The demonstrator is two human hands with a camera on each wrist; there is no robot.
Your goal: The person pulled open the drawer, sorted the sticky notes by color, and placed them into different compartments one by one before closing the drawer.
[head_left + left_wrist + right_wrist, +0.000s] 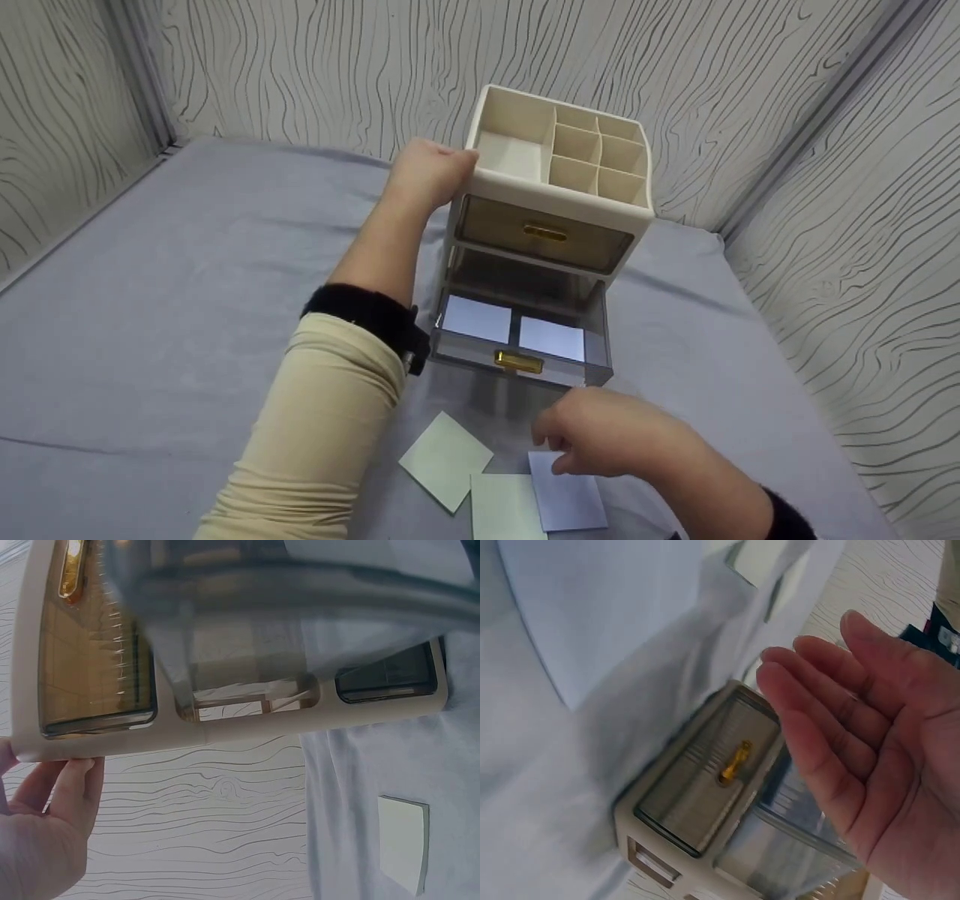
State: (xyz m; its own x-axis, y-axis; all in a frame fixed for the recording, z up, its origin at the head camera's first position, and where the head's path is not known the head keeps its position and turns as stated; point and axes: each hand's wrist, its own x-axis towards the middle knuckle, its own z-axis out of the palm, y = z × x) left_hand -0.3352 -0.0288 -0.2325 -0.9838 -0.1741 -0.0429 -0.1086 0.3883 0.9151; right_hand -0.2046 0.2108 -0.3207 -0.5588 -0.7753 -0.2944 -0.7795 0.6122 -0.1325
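A cream desktop organizer with divided top compartments stands on the grey cloth. Its smoky lower drawer is pulled out and holds two pale blue cards. The upper drawer with a gold handle is closed. My left hand rests against the organizer's upper left corner, thumb on the rim. My right hand hovers with loose, empty fingers just over a pale blue card lying in front of the drawer. Two pale green cards lie beside it.
Grey cloth covers the table. Wood-grain patterned walls enclose it at the back and on both sides. One green card shows on the cloth in the left wrist view.
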